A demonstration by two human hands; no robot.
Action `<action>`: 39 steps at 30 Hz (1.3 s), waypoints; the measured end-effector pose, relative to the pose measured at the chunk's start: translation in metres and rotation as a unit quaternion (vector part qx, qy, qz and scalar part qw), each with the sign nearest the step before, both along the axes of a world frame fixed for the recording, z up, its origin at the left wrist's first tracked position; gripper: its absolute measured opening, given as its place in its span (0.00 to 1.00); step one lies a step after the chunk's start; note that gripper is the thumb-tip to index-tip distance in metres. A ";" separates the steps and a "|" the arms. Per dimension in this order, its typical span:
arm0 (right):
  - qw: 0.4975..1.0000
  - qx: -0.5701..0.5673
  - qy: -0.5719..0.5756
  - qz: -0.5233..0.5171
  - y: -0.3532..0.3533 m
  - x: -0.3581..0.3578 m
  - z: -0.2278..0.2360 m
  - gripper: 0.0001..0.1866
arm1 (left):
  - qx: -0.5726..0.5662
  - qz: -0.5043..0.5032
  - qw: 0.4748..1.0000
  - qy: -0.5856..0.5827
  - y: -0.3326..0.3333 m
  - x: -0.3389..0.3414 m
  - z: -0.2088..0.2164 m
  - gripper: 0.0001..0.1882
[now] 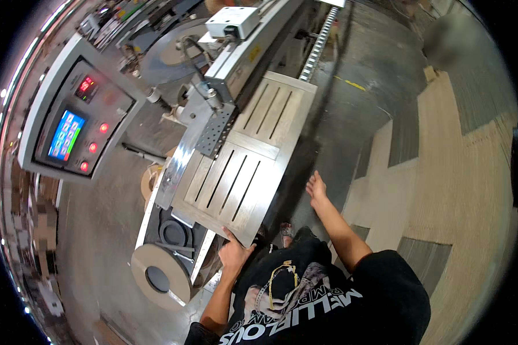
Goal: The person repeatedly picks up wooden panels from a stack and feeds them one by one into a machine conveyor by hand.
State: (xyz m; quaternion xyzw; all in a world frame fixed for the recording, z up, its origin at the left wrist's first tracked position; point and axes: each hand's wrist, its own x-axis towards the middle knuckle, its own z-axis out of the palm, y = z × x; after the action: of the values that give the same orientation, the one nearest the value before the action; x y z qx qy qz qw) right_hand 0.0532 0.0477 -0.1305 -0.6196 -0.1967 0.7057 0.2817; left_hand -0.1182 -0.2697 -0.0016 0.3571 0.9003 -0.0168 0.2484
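A pale wooden slotted panel (pixel 252 146) lies slantwise along the bed of a machine, with two sections of long narrow slots and a crossbar between them. My left hand (pixel 235 254) grips its near end, with a finger along the edge and the thumb at the corner. A perforated metal plate (pixel 216 135) of the machine overhangs the panel's left edge. My right hand (pixel 316 188) is held out in the air to the right of the panel, apart from it, with loosely stretched fingers and nothing in them.
A control box (pixel 77 118) with a lit screen and red lights stands at the left. Below the machine's near end sits a roll of brown edge strip (pixel 161 276). A toothed conveyor track (pixel 319 46) runs away at the far side. Brown cardboard sheets (pixel 431 155) cover the floor at the right.
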 end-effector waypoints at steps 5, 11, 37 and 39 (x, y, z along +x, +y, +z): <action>0.998 -0.021 -0.028 -0.057 -0.083 0.092 0.019 0.28 | 0.024 -0.021 0.999 -0.032 0.044 -0.011 0.006 0.72; 0.985 0.124 -0.107 -0.051 -0.174 0.164 0.071 0.16 | 0.030 -0.089 0.992 -0.079 0.100 -0.014 0.009 0.70; 0.547 0.486 -0.674 -0.105 -0.406 0.475 0.501 0.27 | 0.257 -0.239 0.926 -0.139 0.126 0.005 0.002 0.36; 0.528 0.528 -0.660 -0.084 -0.388 0.482 0.492 0.31 | 0.226 -0.264 0.928 -0.133 0.092 0.025 -0.018 0.34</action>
State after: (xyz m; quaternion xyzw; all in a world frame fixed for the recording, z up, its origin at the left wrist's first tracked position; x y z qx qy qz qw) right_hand 0.5356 -0.3407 0.3612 -0.6603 -0.6102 -0.1642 0.4057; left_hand -0.0934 -0.1775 -0.0193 0.6274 0.7124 0.1697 0.2648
